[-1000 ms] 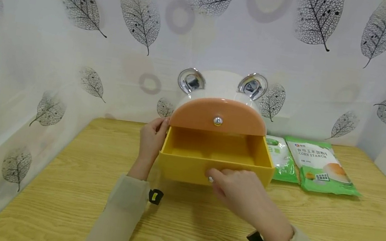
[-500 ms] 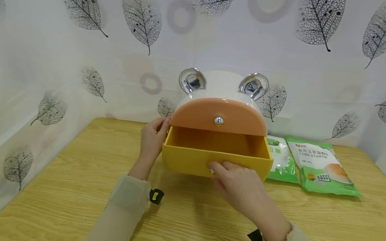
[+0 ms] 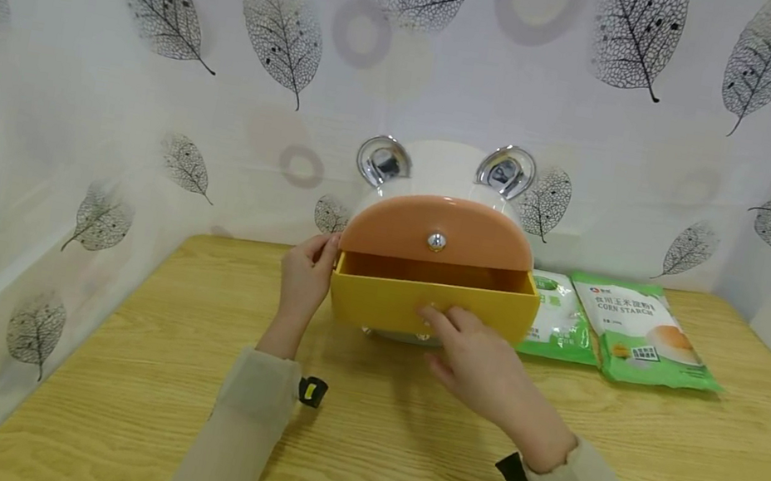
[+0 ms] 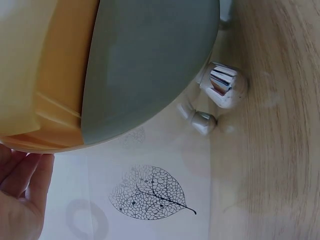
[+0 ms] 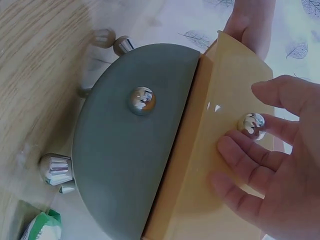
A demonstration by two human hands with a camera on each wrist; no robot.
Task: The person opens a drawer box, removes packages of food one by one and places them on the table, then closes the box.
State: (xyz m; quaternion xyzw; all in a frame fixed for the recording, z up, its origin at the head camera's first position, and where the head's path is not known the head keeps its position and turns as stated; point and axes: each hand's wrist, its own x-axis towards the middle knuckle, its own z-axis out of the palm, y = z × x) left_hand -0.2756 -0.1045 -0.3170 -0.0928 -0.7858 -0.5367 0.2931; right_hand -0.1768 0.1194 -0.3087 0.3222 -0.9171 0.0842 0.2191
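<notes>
A round-bodied white cabinet (image 3: pixel 436 160) stands at the back of the table, with an orange drawer on top (image 3: pixel 395 225). Beneath it, a yellow drawer (image 3: pixel 369 298) is partly pulled out. My right hand (image 3: pixel 479 365) is at its front, straight fingers touching it around the silver knob (image 5: pixel 251 125), thumb held apart. In the right wrist view a grey-green drawer (image 5: pixel 135 160) closes off the lowest part. My left hand (image 3: pixel 307 274) rests on the cabinet's left side, fingertips (image 4: pixel 42 167) against its edge.
Two green-and-white packets lie right of the cabinet: a corn starch bag (image 3: pixel 643 332) and another packet (image 3: pixel 562 319) partly behind the yellow drawer. Silver feet (image 4: pixel 225 85) hold the cabinet off the wooden table (image 3: pixel 177 409). A leaf-patterned curtain (image 3: pixel 275 173) hangs close behind.
The yellow drawer has slid inward, away from me, and less of its inside shows. My right hand has moved forward with it, its fingers loosening from the knob. The left hand stays put.
</notes>
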